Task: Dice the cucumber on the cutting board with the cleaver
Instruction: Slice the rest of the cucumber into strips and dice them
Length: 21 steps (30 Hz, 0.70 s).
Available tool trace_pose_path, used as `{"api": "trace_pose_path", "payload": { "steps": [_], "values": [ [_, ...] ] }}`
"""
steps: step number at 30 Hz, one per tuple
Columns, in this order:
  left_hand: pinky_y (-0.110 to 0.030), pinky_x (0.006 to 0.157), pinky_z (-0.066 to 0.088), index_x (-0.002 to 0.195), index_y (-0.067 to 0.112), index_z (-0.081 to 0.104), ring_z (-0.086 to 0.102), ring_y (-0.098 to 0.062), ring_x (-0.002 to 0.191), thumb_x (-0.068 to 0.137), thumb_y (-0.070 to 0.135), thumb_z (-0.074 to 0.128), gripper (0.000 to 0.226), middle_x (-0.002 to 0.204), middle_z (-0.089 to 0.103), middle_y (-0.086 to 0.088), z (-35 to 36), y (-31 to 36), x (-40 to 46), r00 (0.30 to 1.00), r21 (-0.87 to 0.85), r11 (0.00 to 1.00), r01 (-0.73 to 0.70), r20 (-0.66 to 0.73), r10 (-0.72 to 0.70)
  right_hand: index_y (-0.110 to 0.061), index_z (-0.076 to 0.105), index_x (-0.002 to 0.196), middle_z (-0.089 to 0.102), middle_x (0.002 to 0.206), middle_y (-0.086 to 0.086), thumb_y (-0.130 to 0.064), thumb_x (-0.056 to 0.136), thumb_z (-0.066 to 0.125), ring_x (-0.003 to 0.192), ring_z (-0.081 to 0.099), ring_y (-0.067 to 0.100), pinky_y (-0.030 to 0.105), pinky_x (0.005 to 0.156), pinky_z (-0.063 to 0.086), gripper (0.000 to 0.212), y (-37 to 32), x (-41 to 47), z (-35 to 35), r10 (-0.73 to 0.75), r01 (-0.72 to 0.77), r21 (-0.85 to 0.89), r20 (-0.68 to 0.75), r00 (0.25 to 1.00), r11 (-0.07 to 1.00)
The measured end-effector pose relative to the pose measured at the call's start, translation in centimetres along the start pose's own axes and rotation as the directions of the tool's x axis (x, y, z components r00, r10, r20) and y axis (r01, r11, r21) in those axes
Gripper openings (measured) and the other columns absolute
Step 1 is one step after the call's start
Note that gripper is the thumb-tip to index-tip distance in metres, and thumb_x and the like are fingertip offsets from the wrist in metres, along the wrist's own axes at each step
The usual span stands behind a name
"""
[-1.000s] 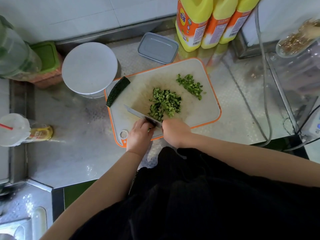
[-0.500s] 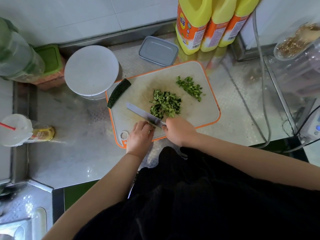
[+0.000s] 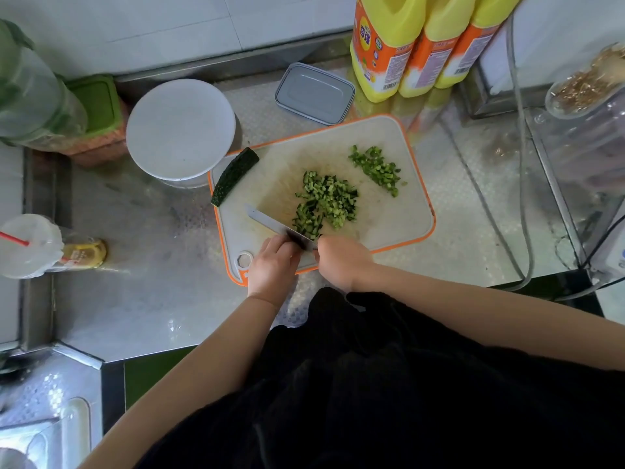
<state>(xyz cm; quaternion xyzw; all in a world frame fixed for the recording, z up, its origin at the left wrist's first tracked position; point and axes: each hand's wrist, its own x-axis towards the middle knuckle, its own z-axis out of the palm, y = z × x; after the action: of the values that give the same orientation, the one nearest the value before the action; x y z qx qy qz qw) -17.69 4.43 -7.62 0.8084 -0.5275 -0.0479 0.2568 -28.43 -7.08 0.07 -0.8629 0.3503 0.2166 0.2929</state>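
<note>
On the worktop: a white cutting board with an orange rim lies in front of you, a hanging hole at its near left corner.
Cleaver: the blade lies aslant across the board's near left part, tip toward the left, its right edge against the larger pile of dice.
Your right hand: curled around the cleaver's handle at the board's near edge; the handle itself is hidden under your fingers.
Your left hand: just left of the right one, fingers bent, fingertips at the dark heel of the blade; I cannot tell whether they press it or only rest there.
Diced cucumber: the main heap sits at the board's middle, touching the blade.
Second heap of dice: smaller, apart from the first, toward the far right of the board.
Uncut cucumber piece: dark-skinned, lying on the board's far left corner and overhanging the rim.
Beyond the board: a round white lid at left, a grey rectangular container behind, three yellow bottles by the wall.
Far left: a lidded cup with a red straw.
</note>
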Motion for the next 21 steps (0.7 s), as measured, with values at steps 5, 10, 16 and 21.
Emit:
{"api": "trace_pose_path", "payload": {
  "steps": [5,10,16,21],
  "values": [
    [-0.038,0.056,0.053,0.081,0.006,0.068,0.06,-0.031,0.077,0.086,0.017,0.054,0.019,0.086,0.063,-0.009,-0.4,0.2,-0.1,1.0,0.009,1.0,-0.019,-0.017,0.019,-0.006,0.058,0.101,0.058,0.089,0.01,-0.031,0.097,0.047,0.087,0.057,0.03,0.032,0.067,0.04,0.028,1.2,0.7,-0.7,0.072,-0.071,0.185,0.002,0.997,0.98],
    [-0.035,0.067,0.049,0.089,0.005,0.067,0.06,-0.029,0.084,0.09,0.022,0.053,0.022,0.093,0.062,-0.009,-0.9,0.4,-1.0,0.999,-0.022,0.999,0.028,-0.015,-0.028,-0.008,0.054,0.092,0.056,0.082,0.009,-0.031,0.099,0.042,0.082,0.058,0.031,0.034,0.064,0.04,0.027,1.6,-0.2,-1.3,0.033,-0.028,0.122,-0.039,0.999,0.992],
    [-0.04,0.064,0.05,0.092,0.005,0.068,0.06,-0.031,0.084,0.088,0.028,0.049,0.03,0.091,0.062,-0.009,-1.0,0.3,-1.0,0.994,0.087,0.991,0.099,0.029,-0.102,-0.008,0.054,0.098,0.055,0.084,0.007,-0.023,0.098,0.042,0.081,0.059,0.03,0.034,0.063,0.042,0.019,0.2,-1.4,-0.6,-0.029,0.029,0.003,-0.005,1.0,1.0],
    [-0.036,0.059,0.048,0.086,0.006,0.068,0.061,-0.029,0.079,0.087,0.028,0.049,0.03,0.086,0.063,-0.008,-1.0,0.4,-0.9,0.993,0.084,0.99,0.116,0.024,-0.118,-0.009,0.054,0.096,0.055,0.08,0.004,-0.012,0.093,0.05,0.072,0.056,0.027,0.032,0.059,0.043,0.006,-0.3,-0.9,0.1,-0.004,0.002,-0.07,-0.019,1.0,0.998]
  ]
}}
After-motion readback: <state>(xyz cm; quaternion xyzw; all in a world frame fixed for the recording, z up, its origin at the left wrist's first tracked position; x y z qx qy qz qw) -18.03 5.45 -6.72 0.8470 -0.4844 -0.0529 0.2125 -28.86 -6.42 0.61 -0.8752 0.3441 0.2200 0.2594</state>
